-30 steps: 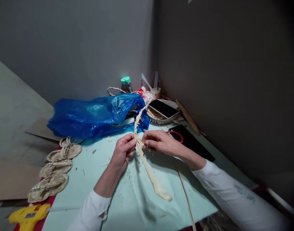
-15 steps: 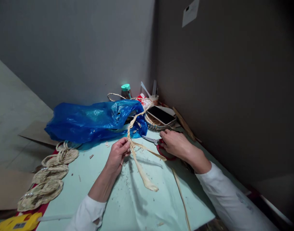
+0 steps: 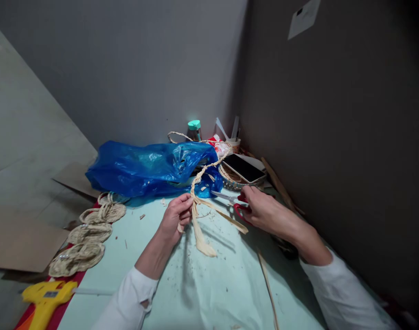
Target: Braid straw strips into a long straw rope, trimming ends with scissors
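Braided pale straw cord (image 3: pixel 199 173) is pinched at its loose strips by the left hand (image 3: pixel 176 215); beside that grip, the right hand (image 3: pixel 264 208) closes on red-handled scissors (image 3: pixel 235 201). Trimming seems next, needing blades aligned at the strips.

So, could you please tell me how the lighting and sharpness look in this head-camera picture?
In the head view, light falls on the pale green mat, so the left hand, right hand and braided straw read sharply with soft shadows; the blue plastic bag shows glare; the right-side wall sinks into darkness; edges bend from wide-angle distortion.
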The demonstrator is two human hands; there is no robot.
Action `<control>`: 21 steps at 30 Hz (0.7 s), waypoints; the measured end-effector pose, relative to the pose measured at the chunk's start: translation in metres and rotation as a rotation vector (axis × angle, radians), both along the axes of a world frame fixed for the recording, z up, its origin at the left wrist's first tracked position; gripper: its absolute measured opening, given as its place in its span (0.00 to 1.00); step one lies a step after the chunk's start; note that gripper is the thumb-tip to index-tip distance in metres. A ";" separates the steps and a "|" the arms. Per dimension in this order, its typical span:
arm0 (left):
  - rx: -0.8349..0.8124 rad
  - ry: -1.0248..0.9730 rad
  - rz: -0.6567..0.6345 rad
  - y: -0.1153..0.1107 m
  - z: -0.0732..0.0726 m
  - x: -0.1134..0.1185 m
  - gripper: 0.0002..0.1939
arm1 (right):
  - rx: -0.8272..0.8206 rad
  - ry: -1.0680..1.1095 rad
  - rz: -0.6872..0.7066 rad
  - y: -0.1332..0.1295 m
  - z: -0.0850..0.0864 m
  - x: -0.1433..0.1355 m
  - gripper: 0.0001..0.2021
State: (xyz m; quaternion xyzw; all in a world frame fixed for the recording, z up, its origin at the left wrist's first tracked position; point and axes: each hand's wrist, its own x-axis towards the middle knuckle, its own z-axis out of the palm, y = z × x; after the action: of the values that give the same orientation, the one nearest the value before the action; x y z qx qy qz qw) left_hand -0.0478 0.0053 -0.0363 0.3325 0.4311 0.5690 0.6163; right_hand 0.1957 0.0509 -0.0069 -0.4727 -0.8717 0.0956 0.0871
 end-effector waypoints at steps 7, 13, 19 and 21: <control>0.035 -0.001 0.003 0.001 -0.002 -0.003 0.16 | 0.024 0.436 0.120 -0.003 0.030 0.024 0.17; 0.021 -0.003 0.020 -0.006 0.009 0.006 0.16 | 0.122 0.385 0.393 -0.019 0.026 -0.006 0.19; 0.002 -0.008 0.015 -0.013 0.017 0.015 0.15 | 0.296 0.204 0.389 -0.017 0.013 -0.020 0.16; -0.004 0.004 -0.005 -0.014 0.018 0.017 0.15 | 0.316 0.184 0.386 -0.013 0.011 -0.019 0.16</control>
State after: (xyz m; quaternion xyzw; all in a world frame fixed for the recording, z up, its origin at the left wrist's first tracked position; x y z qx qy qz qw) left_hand -0.0311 -0.0084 -0.0184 0.3337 0.4327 0.5658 0.6175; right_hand 0.1771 0.0378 0.0040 -0.2678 -0.9382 0.0158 0.2186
